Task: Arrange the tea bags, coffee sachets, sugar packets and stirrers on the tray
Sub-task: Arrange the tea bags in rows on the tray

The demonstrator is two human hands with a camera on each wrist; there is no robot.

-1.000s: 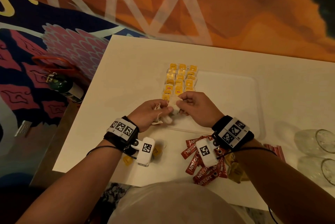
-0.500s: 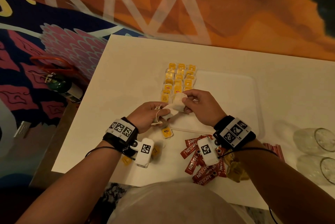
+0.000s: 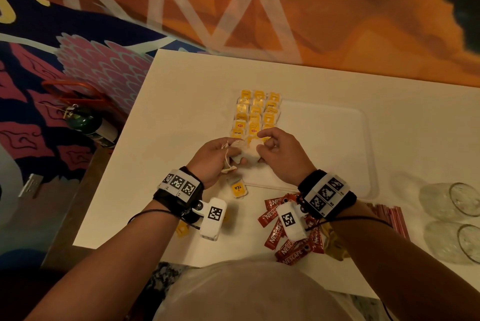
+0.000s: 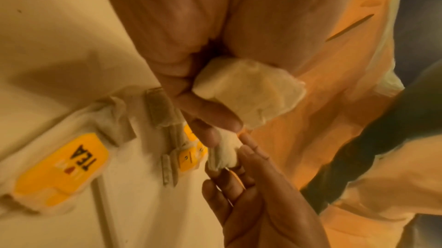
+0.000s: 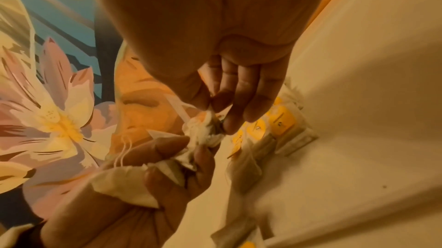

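Observation:
My left hand (image 3: 220, 154) grips a bunch of white tea bags (image 3: 242, 154) with loose strings, just above the near left corner of the white tray (image 3: 363, 154). My right hand (image 3: 270, 146) pinches one tea bag (image 5: 203, 129) of that bunch between thumb and fingers. Rows of yellow-tagged tea bags (image 3: 257, 115) lie in three columns on the tray's left side. A single tea bag with a yellow TEA tag (image 3: 237, 188) lies on the table below my left hand. In the left wrist view a tea bag (image 4: 248, 89) sits tucked under my curled fingers.
Red Nescafe coffee sachets (image 3: 283, 240) lie in a heap by my right wrist. Red stirrers (image 3: 389, 216) lie to their right. Two clear glasses (image 3: 452, 219) lie at the right edge. A green bottle (image 3: 88, 126) stands on the floor left of the white table (image 3: 181, 102).
Both hands moved slightly away from me toward the tea bag rows. A TEA-tagged bag dropped onto the table below my left hand half a second ago and lies there still.

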